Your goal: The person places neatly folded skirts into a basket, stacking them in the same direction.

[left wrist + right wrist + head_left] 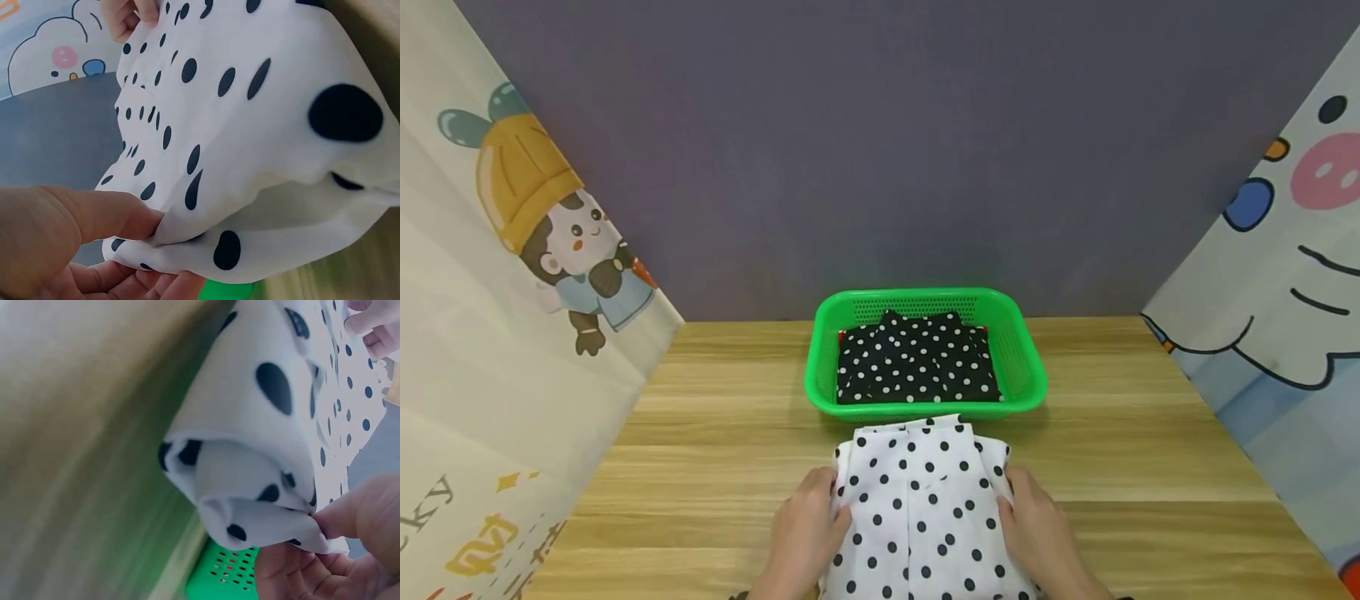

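A folded white cloth with black dots (925,517) is held between both hands at the front of the table, in the head view. My left hand (808,525) pinches its left edge, thumb on top and fingers beneath, as the left wrist view shows. On the opposite edge, my right hand (1041,529) pinches the folded layers (250,500) the same way. Just beyond the cloth stands a green plastic basket (1033,379). Inside it lies a folded black cloth with white dots (917,362); small red bits show at its sides.
The wooden table (700,450) ends at a dark grey panel (895,150) behind the basket. Cartoon-printed curtains hang on both sides, a cream one (490,350) at left and a white and blue one (1285,333) at right.
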`<control>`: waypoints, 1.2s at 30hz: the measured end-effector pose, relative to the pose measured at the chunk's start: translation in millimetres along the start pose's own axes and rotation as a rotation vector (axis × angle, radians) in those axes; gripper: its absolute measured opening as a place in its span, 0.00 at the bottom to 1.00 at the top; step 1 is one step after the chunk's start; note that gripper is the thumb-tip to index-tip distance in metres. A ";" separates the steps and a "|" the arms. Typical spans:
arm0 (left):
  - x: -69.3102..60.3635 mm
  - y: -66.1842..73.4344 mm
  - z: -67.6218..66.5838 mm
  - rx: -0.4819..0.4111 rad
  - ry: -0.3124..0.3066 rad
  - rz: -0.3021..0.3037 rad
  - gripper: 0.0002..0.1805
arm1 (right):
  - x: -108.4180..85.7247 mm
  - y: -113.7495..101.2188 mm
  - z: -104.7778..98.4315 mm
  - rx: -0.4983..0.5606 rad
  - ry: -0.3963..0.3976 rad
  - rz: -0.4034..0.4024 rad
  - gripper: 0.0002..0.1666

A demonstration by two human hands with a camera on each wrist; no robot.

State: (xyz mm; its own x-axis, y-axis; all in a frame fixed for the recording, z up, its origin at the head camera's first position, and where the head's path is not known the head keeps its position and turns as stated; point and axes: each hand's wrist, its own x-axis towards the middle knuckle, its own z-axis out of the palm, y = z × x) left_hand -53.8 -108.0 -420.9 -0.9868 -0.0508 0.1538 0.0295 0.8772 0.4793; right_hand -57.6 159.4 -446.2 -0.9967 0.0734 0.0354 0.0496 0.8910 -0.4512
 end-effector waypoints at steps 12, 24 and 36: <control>30.9 7.8 -8.0 -0.035 0.069 0.086 0.21 | 23.4 -6.1 -18.2 0.009 0.202 -0.178 0.18; 69.1 14.8 -13.2 -0.065 0.080 0.122 0.21 | 55.2 -11.9 -31.3 0.015 0.280 -0.273 0.18; 112.7 19.8 -27.8 -0.084 0.018 0.117 0.17 | 97.8 -22.8 -48.8 0.041 0.200 -0.330 0.17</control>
State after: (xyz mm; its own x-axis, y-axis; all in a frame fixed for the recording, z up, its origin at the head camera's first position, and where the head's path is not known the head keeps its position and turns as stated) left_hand -160.0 -109.6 -370.1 -0.9730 0.0402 0.2274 0.1578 0.8347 0.5276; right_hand -153.1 168.1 -388.9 -0.9259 -0.1248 0.3566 -0.2788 0.8627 -0.4219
